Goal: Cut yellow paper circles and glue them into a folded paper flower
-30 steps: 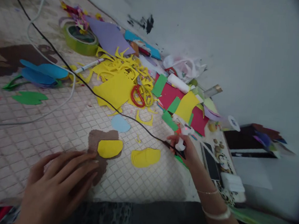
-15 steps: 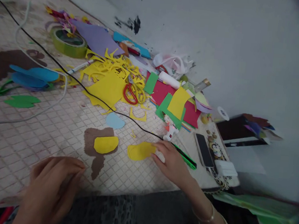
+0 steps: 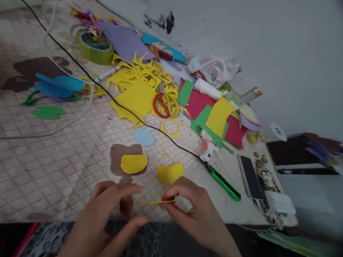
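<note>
Between thumb and fingers, my right hand (image 3: 195,211) pinches a thin yellow foam piece (image 3: 154,202), seen edge-on above the table's front edge. My left hand (image 3: 108,215) is at that piece's left end, thumb and fingers apart, with nothing in them. Just beyond my right hand lies a fanned stack of yellow cutouts (image 3: 170,173). Another yellow cutout (image 3: 134,163) with a rounded edge rests on a brown patch (image 3: 115,157) of the tablecloth. Behind it is a light blue cutout (image 3: 144,136).
Yellow scraps (image 3: 140,75) and red-handled scissors (image 3: 161,105) lie behind. At right are a glue gun (image 3: 208,150), a green utility knife (image 3: 223,184) and a phone (image 3: 251,177). A black cable (image 3: 119,103) crosses the table. Blue petal shapes (image 3: 58,87) and a tape roll (image 3: 94,48) sit left.
My right hand has come off the yellow stack and toward me with one yellow piece. My left hand has moved right, up to that piece, and its fingers have spread. The view has shifted left.
</note>
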{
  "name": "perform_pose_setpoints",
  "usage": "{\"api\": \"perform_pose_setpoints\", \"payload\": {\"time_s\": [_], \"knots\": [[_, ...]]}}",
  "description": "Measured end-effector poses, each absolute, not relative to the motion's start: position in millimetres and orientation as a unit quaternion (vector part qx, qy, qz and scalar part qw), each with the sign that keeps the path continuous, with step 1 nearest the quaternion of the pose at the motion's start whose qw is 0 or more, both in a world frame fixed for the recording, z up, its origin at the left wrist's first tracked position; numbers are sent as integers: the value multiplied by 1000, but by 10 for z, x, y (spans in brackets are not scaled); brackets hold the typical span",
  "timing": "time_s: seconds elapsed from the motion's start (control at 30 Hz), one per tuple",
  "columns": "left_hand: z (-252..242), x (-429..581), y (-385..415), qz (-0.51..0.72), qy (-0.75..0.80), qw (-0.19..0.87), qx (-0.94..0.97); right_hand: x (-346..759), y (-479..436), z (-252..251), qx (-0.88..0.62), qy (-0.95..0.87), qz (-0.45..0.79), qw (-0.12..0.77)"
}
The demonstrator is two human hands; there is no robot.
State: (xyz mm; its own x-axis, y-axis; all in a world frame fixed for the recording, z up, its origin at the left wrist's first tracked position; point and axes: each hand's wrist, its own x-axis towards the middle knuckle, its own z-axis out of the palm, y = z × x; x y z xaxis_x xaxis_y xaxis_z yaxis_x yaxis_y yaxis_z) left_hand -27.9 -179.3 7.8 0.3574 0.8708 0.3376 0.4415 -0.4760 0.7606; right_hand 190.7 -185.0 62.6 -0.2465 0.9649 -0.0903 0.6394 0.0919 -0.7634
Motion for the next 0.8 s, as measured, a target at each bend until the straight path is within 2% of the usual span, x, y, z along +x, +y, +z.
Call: {"api": "perform_pose_setpoints", "payload": {"time_s": [0.27,0.37,0.57,0.8], "knots": [[102,-441,-1614,350,479,369,716,1587,-1593,376,-618,-533,483,317],[60,-400,-1514,319,520,362,705,1572,-1544,310,-645,-520,476,296],[-71,-358,-1305,271,537,243,761,1484,-1385,222,-684,-559,408,232],[-132,-280,-1219,253,581,217,743,1461,-1282,109,-705,-580,359,193]]}}
